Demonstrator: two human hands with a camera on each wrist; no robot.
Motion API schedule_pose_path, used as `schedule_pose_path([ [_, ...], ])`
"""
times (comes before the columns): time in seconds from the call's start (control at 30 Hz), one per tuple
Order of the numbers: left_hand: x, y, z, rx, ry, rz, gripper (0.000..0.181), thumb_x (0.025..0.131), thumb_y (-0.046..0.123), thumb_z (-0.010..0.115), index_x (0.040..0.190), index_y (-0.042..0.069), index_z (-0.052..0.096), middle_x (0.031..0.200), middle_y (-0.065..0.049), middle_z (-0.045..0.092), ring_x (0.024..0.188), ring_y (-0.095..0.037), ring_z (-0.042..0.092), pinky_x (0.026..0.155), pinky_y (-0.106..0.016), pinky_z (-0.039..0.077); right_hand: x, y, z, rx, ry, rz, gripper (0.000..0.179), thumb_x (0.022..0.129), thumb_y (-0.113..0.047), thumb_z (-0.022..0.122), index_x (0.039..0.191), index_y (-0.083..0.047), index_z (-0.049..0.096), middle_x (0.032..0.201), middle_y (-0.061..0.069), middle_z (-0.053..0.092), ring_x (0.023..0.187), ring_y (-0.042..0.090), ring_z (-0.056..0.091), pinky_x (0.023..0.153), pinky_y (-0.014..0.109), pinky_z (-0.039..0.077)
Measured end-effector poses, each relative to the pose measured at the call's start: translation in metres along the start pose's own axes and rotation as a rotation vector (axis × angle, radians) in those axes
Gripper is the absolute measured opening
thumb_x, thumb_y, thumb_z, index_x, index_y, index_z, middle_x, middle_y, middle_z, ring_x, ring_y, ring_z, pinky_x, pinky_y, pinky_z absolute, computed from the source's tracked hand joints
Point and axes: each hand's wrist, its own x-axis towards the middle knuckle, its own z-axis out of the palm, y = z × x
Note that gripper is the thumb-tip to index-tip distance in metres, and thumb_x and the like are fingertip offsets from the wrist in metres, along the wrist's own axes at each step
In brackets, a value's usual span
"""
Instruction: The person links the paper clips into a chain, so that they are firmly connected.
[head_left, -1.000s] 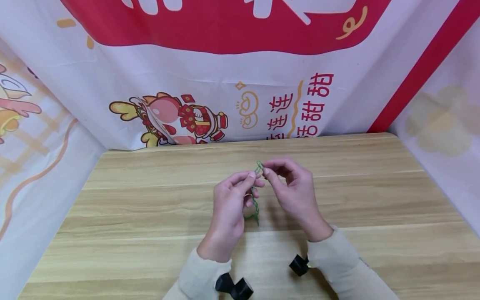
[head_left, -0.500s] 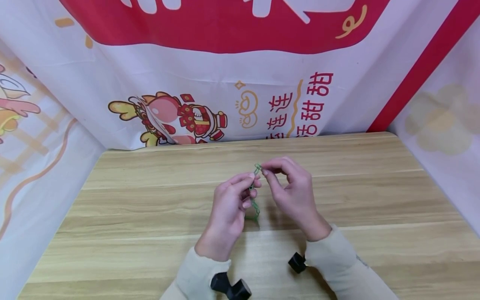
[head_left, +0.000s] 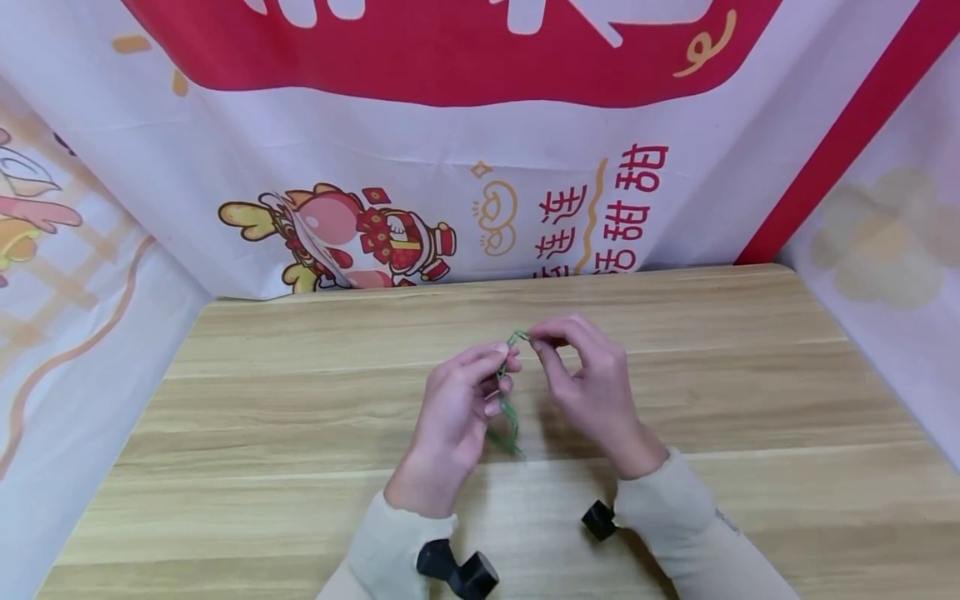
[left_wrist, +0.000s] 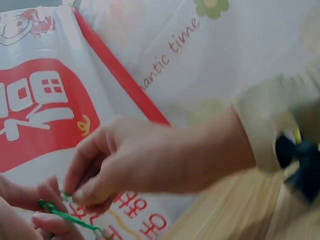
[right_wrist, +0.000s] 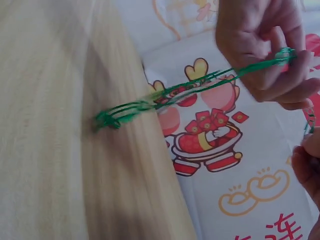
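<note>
A thin green string [head_left: 509, 414], knotted and looped along its length, runs between the two hands above the table. My left hand [head_left: 459, 408] pinches it between thumb and forefinger, the other fingers loosely bent beneath. From there a length hangs down past the palm; in the right wrist view this hanging part of the string [right_wrist: 195, 87] shows several strands ending in a tangled bunch. My right hand [head_left: 592, 379] pinches the upper end between thumb and forefinger, a short way right of the left fingertips. A small arch of string spans the gap.
A wood-grain table [head_left: 285, 433] lies under both hands. Behind it hangs a white printed cloth [head_left: 420, 137] with red shapes and a cartoon figure, and more cloth closes off both sides. Black camera mounts [head_left: 457, 571] sit at the sleeve cuffs.
The string's upper end, earlier a small upright loop between the fingertips, now arches over to the right hand. The hanging end has swung a little; both hands have stayed nearly in place.
</note>
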Motion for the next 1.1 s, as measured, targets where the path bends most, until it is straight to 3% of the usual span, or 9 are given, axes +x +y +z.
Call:
schedule_pose_path([
  [0.13, 0.006, 0.000, -0.004, 0.140, -0.016, 0.032, 0.013, 0.105, 0.013, 0.066, 0.107, 0.005, 0.077, 0.087, 0.002, 0.078, 0.070, -0.010, 0.063, 0.056, -0.018, 0.040, 0.003, 0.001, -0.012, 0.014, -0.069, 0.093, 0.017, 0.093, 0.011, 0.075, 0.106, -0.001, 0.076, 0.102, 0.009, 0.077, 0.093, 0.017, 0.072, 0.089, 0.017, 0.059],
  [0.3, 0.009, 0.003, -0.010, 0.426, -0.009, 0.115, 0.020, 0.103, 0.017, 0.072, 0.121, 0.011, 0.079, 0.104, -0.005, 0.083, 0.083, -0.017, 0.075, 0.065, -0.024, 0.052, 0.010, -0.002, -0.029, 0.016, -0.179, 0.210, 0.017, 0.095, 0.008, 0.075, 0.106, -0.006, 0.077, 0.101, 0.003, 0.076, 0.093, 0.012, 0.070, 0.085, 0.019, 0.059],
  [0.43, 0.008, 0.005, -0.012, 0.662, -0.041, 0.246, 0.025, 0.099, 0.019, 0.078, 0.125, 0.017, 0.079, 0.112, -0.006, 0.082, 0.095, -0.017, 0.075, 0.073, -0.028, 0.059, 0.015, -0.006, -0.035, 0.019, -0.262, 0.199, 0.018, 0.095, 0.008, 0.075, 0.104, -0.007, 0.077, 0.101, 0.003, 0.076, 0.092, 0.013, 0.070, 0.084, 0.021, 0.060],
  [0.57, 0.005, 0.006, -0.009, 0.821, -0.096, 0.393, 0.014, 0.100, 0.019, 0.079, 0.112, 0.014, 0.083, 0.103, -0.003, 0.082, 0.093, -0.014, 0.071, 0.080, -0.028, 0.059, 0.019, -0.012, -0.035, 0.043, -0.308, 0.168, 0.018, 0.095, 0.009, 0.074, 0.104, -0.006, 0.077, 0.101, 0.004, 0.076, 0.092, 0.013, 0.071, 0.084, 0.023, 0.061],
  [0.67, 0.001, 0.011, -0.003, 0.805, -0.087, 0.444, 0.011, 0.101, 0.018, 0.077, 0.108, 0.012, 0.083, 0.095, -0.005, 0.081, 0.084, -0.015, 0.069, 0.071, -0.024, 0.056, 0.020, -0.016, -0.036, 0.080, -0.307, 0.220, 0.018, 0.095, 0.005, 0.076, 0.110, -0.006, 0.076, 0.106, 0.004, 0.077, 0.093, 0.014, 0.072, 0.085, 0.027, 0.063],
  [0.77, -0.005, 0.021, 0.006, 0.728, -0.050, 0.446, 0.013, 0.102, 0.020, 0.075, 0.112, 0.014, 0.083, 0.097, -0.006, 0.082, 0.079, -0.018, 0.067, 0.065, -0.022, 0.055, 0.016, -0.013, -0.033, 0.125, -0.354, 0.328, 0.022, 0.094, -0.003, 0.081, 0.115, -0.008, 0.076, 0.110, 0.004, 0.078, 0.097, 0.018, 0.074, 0.086, 0.030, 0.064],
  [0.97, -0.009, 0.040, 0.022, 0.579, -0.010, 0.434, 0.018, 0.107, 0.022, 0.070, 0.114, 0.011, 0.082, 0.102, -0.007, 0.082, 0.088, -0.020, 0.072, 0.070, -0.025, 0.060, -0.004, 0.003, -0.012, 0.216, -0.641, 0.531, 0.031, 0.091, -0.021, 0.088, 0.119, -0.011, 0.077, 0.123, 0.007, 0.077, 0.109, 0.026, 0.075, 0.095, 0.038, 0.064],
  [1.1, -0.006, 0.044, 0.026, 0.462, 0.018, 0.429, 0.019, 0.107, 0.018, 0.069, 0.114, 0.007, 0.081, 0.101, -0.009, 0.082, 0.087, -0.017, 0.075, 0.070, -0.027, 0.062, -0.019, 0.013, 0.001, 0.287, -0.736, 0.602, 0.030, 0.095, -0.024, 0.085, 0.120, -0.009, 0.077, 0.126, 0.010, 0.078, 0.107, 0.021, 0.076, 0.097, 0.035, 0.062],
])
